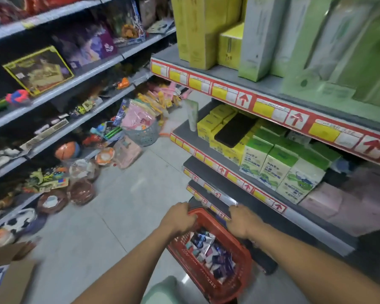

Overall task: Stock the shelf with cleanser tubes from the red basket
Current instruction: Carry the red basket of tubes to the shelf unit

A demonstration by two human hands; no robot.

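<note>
A red plastic basket [237,257] sits low in front of me, next to the bottom of the right-hand shelf unit. Several small cleanser tubes [208,249] in dark blue and white lie piled inside it. My left hand [180,218] grips the basket's far left rim. My right hand [242,222] grips the far right rim. The shelf [206,141] on the right has a grey board with yellow and green boxes; one pale green tube [192,115] stands upright at its far end.
A black phone [235,129] lies on the yellow boxes. Toy shelves line the left side, with toys and a grey basket [144,133] on the floor ahead. Cardboard [11,275] lies at the lower left. Pale floor tiles run between.
</note>
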